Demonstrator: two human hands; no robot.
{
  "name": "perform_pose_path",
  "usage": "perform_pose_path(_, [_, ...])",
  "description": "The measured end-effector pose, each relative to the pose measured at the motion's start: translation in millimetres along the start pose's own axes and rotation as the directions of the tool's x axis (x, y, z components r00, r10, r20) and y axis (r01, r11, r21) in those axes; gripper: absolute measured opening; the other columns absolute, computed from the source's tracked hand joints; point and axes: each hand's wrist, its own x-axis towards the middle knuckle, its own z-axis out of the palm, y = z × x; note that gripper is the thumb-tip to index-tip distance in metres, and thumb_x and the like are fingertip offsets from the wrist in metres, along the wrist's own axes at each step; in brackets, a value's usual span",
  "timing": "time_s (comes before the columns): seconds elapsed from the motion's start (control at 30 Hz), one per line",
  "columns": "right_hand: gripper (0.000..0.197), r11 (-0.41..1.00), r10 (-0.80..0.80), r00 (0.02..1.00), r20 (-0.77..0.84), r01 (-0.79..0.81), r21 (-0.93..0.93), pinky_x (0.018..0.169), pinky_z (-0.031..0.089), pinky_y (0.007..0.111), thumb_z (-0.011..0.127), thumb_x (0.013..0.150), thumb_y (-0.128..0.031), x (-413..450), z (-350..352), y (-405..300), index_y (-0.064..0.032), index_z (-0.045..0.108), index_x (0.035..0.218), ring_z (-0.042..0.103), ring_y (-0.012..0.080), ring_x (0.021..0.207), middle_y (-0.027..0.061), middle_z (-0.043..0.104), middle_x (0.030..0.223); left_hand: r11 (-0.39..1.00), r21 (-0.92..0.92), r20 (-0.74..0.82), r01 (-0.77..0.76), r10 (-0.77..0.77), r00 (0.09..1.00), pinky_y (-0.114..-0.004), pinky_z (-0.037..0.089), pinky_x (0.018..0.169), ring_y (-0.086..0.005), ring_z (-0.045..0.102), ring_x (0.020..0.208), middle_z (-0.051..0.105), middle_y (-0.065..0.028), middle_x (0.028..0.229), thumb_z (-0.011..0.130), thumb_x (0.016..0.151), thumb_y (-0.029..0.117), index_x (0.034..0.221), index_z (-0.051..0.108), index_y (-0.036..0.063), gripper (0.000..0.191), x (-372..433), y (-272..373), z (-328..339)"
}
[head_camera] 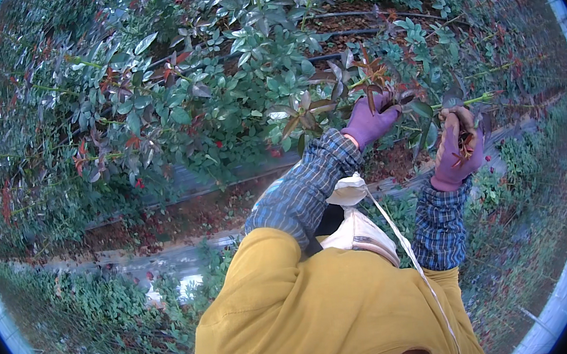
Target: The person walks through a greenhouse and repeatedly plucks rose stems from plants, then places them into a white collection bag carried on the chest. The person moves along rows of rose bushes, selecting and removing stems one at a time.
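My left hand, in a purple glove, reaches into the rose plants, its thumb and fingers closed at a dark reddish leafy shoot. To its right is my right hand, in a purple glove soiled at the fingers, curled around a small bunch of reddish shoots. Its fingertips are by a green rose stem that runs to the right. Reddish young leaves stand just above my left hand. Below the hands, a white cloth bag with a white cord hangs at my front.
Dense rose bushes fill the upper view, with dark irrigation pipes over the soil between them. A soil path edged with plastic sheeting runs below, beside another row of plants. A dark object, unclear, shows at the far left rim.
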Motion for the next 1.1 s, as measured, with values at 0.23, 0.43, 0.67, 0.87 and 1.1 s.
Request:
perform_pose_path(0.23, [0.013,0.963,0.263,0.963,0.065,-0.266,0.049,0.068,0.05,0.028,0.061,0.085,-0.002,-14.1,-2.7,8.4,0.0049,0.059,0.096,0.058,0.0139,0.076,0.0083,0.061,0.091,0.995,0.005,0.055,0.095,-0.095,0.994,-0.021,0.037,0.049,-0.0041,0.047,0.056,0.053,0.0045,0.066,0.058,0.088,0.02,0.086,0.062,0.0031,0.018,7.7,6.4,-9.6])
perform_pose_path(0.43, [0.021,0.81,0.512,0.856,0.066,-0.508,0.295,0.065,0.051,0.025,0.063,0.086,-0.007,-19.2,2.3,10.4,0.0034,0.058,0.103,0.057,0.0107,0.076,0.0053,0.06,0.091,0.977,-0.153,-0.001,0.148,-0.15,0.989,-0.027,0.039,0.051,-0.0075,0.046,0.054,0.052,0.001,0.059,0.056,0.089,0.035,0.072,0.06,0.0027,0.036,4.3,17.9,-8.3])
perform_pose_path(0.67, [0.018,0.715,0.587,0.796,0.144,-0.594,0.368,0.063,0.048,0.023,0.062,0.086,-0.005,-14.0,8.3,17.7,0.0019,0.057,0.102,0.056,0.0073,0.075,0.0029,0.06,0.089,0.893,-0.313,0.076,0.322,-0.314,0.946,-0.025,0.046,0.048,-0.0122,0.055,0.056,0.058,-0.0043,0.071,0.034,0.093,0.059,0.092,0.058,0.0032,0.06,0.6,33.3,-14.4])
perform_pose_path(0.87, [0.011,0.708,0.579,0.798,0.165,-0.593,0.383,0.061,0.045,0.021,0.06,0.088,-0.004,-12.5,13.6,16.8,0.0002,0.058,0.098,0.053,0.0055,0.071,0.0018,0.06,0.088,0.936,-0.315,0.092,0.157,-0.134,0.987,-0.028,0.048,0.051,-0.0161,0.058,0.059,0.062,-0.0085,0.077,0.026,0.096,0.052,0.098,0.058,0.0014,0.06,-1.3,-2.3,-20.8])
perform_pose_path(1.1, [0.012,0.728,0.571,0.805,0.16,-0.587,0.354,0.067,0.044,0.019,0.064,0.086,-0.007,-20.5,14.9,16.6,-0.0015,0.061,0.097,0.055,0.0073,0.079,-0.0003,0.061,0.089,0.9,-0.325,0.209,0.292,-0.233,0.95,-0.031,0.053,0.053,-0.0197,0.062,0.062,0.061,-0.0102,0.077,0.046,0.09,0.017,0.1,0.056,-0.0014,0.023,3.2,10.2,-30.4])
